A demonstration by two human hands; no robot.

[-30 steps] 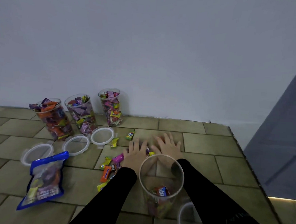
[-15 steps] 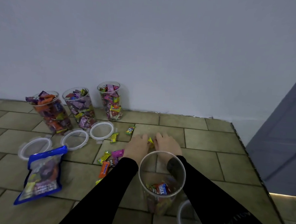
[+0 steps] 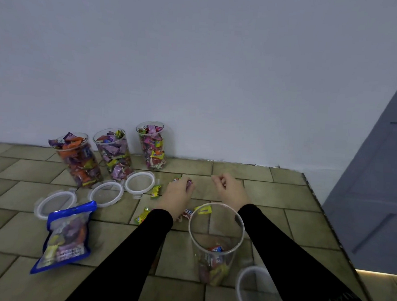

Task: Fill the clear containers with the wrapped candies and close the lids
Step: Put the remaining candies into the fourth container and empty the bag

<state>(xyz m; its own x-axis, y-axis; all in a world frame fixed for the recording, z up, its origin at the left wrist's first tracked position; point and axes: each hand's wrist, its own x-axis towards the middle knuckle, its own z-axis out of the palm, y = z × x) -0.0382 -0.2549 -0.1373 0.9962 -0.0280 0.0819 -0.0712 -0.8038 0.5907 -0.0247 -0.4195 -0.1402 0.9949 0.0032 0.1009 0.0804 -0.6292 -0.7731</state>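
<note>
An open clear container [image 3: 216, 223] stands in front of me with a few wrapped candies at its bottom. My left hand [image 3: 178, 195] hovers low over the tiles beyond it and grips wrapped candies [image 3: 189, 183], pink and red ends poking out between the fingers. My right hand [image 3: 231, 190] is to the right of it, fingers curled into the palm with no candy showing. Loose candies [image 3: 155, 191] lie on the tiles around my left wrist, one yellow [image 3: 203, 210] behind the container's rim. That container's lid [image 3: 257, 291] lies at the bottom right.
Three full open containers [image 3: 76, 159] [image 3: 113, 153] [image 3: 152, 145] stand by the wall, with three lids [image 3: 55, 203] [image 3: 106, 192] [image 3: 139, 184] on the tiles before them. A blue candy bag [image 3: 66, 235] lies at the left. The tiled surface ends at the right edge [image 3: 323, 218].
Both hands went from lying flat over the candy pile to curled and lifted. They have drawn apart, the left one now holding candies.
</note>
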